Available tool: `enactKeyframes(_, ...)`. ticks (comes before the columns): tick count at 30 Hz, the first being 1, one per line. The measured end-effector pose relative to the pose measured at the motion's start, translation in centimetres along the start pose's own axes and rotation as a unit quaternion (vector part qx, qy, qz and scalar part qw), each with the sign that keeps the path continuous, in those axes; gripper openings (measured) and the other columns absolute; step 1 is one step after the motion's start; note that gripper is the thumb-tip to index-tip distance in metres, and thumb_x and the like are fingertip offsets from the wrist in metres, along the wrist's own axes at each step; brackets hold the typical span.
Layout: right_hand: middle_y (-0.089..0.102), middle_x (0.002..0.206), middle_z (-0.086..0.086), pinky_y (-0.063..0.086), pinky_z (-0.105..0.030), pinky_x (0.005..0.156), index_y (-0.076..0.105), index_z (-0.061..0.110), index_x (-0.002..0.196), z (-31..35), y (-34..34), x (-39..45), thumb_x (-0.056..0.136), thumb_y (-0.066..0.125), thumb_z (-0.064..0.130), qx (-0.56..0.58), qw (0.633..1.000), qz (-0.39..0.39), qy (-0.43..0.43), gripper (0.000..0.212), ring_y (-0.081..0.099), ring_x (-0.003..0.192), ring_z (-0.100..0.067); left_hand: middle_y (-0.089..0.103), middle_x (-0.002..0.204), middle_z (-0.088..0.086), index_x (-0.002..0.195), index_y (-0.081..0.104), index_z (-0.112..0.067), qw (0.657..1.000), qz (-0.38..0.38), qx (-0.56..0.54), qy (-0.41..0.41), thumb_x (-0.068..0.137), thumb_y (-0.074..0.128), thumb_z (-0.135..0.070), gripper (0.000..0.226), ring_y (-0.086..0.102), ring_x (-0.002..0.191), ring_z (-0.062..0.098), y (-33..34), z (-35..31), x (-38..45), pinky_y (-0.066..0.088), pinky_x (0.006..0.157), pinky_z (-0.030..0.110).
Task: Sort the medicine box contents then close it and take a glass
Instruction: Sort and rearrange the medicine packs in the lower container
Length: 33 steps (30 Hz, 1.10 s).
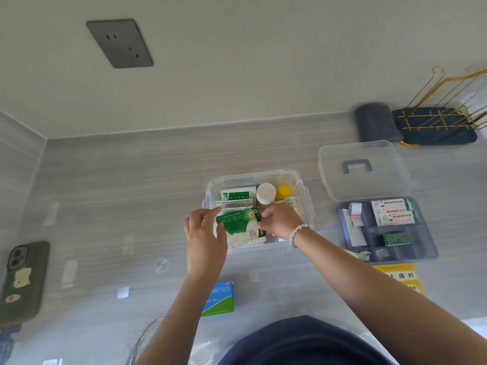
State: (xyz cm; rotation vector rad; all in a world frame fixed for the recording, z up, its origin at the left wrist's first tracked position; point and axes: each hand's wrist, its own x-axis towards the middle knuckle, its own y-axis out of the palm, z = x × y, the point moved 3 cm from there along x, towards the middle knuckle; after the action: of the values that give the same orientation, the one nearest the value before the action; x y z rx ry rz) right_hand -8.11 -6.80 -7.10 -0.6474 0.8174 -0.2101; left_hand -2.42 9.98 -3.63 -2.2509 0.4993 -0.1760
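Dark clothing [303, 341] fills the bottom edge, cut off by the frame. Beyond it, a green medicine packet [241, 225] is gripped at its ends by the left hand [205, 238] and right hand [282, 221] over the clear medicine box [307, 204]. Its lower contents are hidden. The lid [361, 169] lies detached just beside the box; no glass can be made out.
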Motion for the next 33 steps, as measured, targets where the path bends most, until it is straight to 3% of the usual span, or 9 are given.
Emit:
enactKeyframes(3, 0.073, 0.091, -0.013, 0.053, -0.031, 0.080, 0.063, 0.001, 0.105, -0.2, -0.1, -0.7, 0.087, 0.060, 0.026, -0.021, 0.999, 0.041, 0.001, 0.031, 0.065, 0.072, -0.019, 0.055, 0.113, 0.014, 0.120, 0.060, -0.010, 1.000, -0.002, -0.019, -0.010, 0.086, 0.058, -0.004, 0.035, 0.044, 0.111, 0.030, -0.1, -0.1, 0.0, 0.039, 0.095, 0.035)
enactKeyframes(6, 0.072, 0.098, -0.019, 0.052, -0.036, 0.087, 0.062, -0.004, 0.109, -0.4, -0.4, -1.8, 0.089, 0.055, 0.025, -0.043, 0.998, 0.034, -0.016, 0.036, 0.068, 0.090, -0.026, 0.056, 0.116, 0.011, 0.120, 0.060, -0.014, 1.000, -0.005, -0.004, -0.018, 0.086, 0.059, -0.010, 0.034, 0.046, 0.112, 0.029, 0.0, -0.6, -0.5, 0.034, 0.096, 0.036)
enactKeyframes(8, 0.070, 0.105, -0.018, 0.051, -0.038, 0.089, 0.064, -0.001, 0.109, -0.4, -0.9, -3.0, 0.089, 0.053, 0.023, -0.044, 0.998, -0.005, -0.044, 0.033, 0.066, 0.099, -0.028, 0.056, 0.117, 0.008, 0.118, 0.061, -0.016, 1.000, -0.006, -0.001, -0.021, 0.086, 0.059, -0.013, 0.032, 0.046, 0.113, 0.027, 0.3, -1.5, -1.2, 0.029, 0.094, 0.032)
enactKeyframes(10, 0.070, 0.107, -0.009, 0.050, -0.028, 0.086, 0.065, 0.008, 0.110, -0.7, -1.6, -4.5, 0.089, 0.053, 0.020, -0.005, 0.994, -0.072, -0.087, 0.027, 0.065, 0.100, -0.021, 0.057, 0.116, 0.006, 0.115, 0.062, -0.016, 1.000, -0.002, -0.021, -0.014, 0.086, 0.059, -0.012, 0.030, 0.048, 0.112, 0.026, 0.8, -2.7, -2.2, 0.031, 0.098, 0.034)
enactKeyframes(13, 0.071, 0.095, 0.003, 0.042, -0.009, 0.069, 0.066, 0.018, 0.107, -2.3, -3.0, -7.6, 0.087, 0.056, 0.017, 0.086, 0.971, -0.171, -0.141, 0.023, 0.062, 0.080, -0.007, 0.058, 0.106, 0.000, 0.111, 0.064, -0.017, 0.996, 0.023, -0.081, -0.006, 0.087, 0.057, -0.011, 0.025, 0.054, 0.102, 0.022, 1.9, -4.9, -4.0, 0.043, 0.094, 0.038)
enactKeyframes(17, 0.070, 0.081, 0.003, 0.044, -0.005, 0.065, 0.068, 0.015, 0.098, -6.9, -4.8, -11.8, 0.085, 0.060, 0.011, 0.123, 0.948, -0.245, -0.163, 0.017, 0.061, 0.071, -0.007, 0.058, 0.092, -0.011, 0.097, 0.060, -0.031, 0.982, 0.106, -0.151, -0.031, 0.090, 0.052, -0.017, 0.017, 0.057, 0.082, 0.001, 4.7, -7.5, -6.4, 0.042, 0.068, 0.006)
enactKeyframes(24, 0.072, 0.087, -0.001, 0.047, -0.020, 0.069, 0.068, 0.015, 0.101, -18.4, -6.0, -15.4, 0.086, 0.061, 0.015, 0.116, 0.951, -0.283, -0.044, 0.017, 0.062, 0.076, -0.012, 0.065, 0.092, -0.008, 0.103, 0.061, -0.027, 0.953, 0.249, -0.157, -0.069, 0.092, 0.050, -0.023, 0.016, 0.064, 0.085, 0.011, 11.6, -10.8, -11.5, 0.045, 0.069, 0.012)
enactKeyframes(30, 0.068, 0.099, -0.002, 0.042, -0.020, 0.070, 0.065, 0.018, 0.106, -26.1, -5.5, -15.5, 0.086, 0.059, 0.024, 0.094, 0.964, -0.246, 0.034, 0.022, 0.060, 0.081, -0.010, 0.065, 0.083, -0.008, 0.091, 0.061, -0.026, 0.935, 0.303, -0.140, -0.120, 0.091, 0.048, -0.022, 0.014, 0.066, 0.083, 0.016, 16.9, -12.2, -14.8, 0.049, 0.067, 0.021)
enactKeyframes(33, 0.064, 0.110, -0.003, 0.046, -0.024, 0.073, 0.062, 0.018, 0.110, -28.6, -5.2, -15.4, 0.085, 0.059, 0.025, 0.077, 0.967, -0.234, 0.059, 0.026, 0.060, 0.088, -0.013, 0.067, 0.093, -0.004, 0.096, 0.062, -0.025, 0.927, 0.322, -0.124, -0.144, 0.091, 0.048, -0.025, 0.014, 0.064, 0.087, 0.015, 19.0, -12.5, -16.0, 0.049, 0.069, 0.021)
